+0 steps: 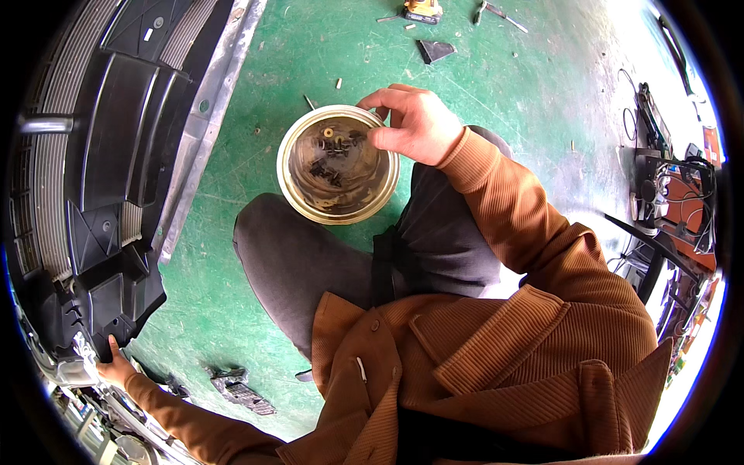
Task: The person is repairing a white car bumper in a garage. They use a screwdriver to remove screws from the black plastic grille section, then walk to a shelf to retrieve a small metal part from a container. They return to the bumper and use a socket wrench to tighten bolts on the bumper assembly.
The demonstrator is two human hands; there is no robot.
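My right hand (418, 124) is closed on the far right rim of a round metal tin (287, 182), thumb over the inner side and fingers at the edge. Inside its stained bowl lie several small dark fasteners (338, 146) and a small yellowish ring (328, 132). The tin is in front of my bent knees. Far off to the lower left, my left hand (116, 368) grips the bottom corner of a large black plastic panel (108, 147) on a car's front end. Its thumb lies on the panel; the other fingers are mostly hidden.
A pale metal crossbar (194, 136) edges the panel, with finned radiator parts (70, 101) behind. On the green floor (232, 170) lie a yellow cordless drill (423, 9), a black triangular piece (435, 51), and a broken-looking black plastic part (242, 390). Cables (686, 194) crowd the right side.
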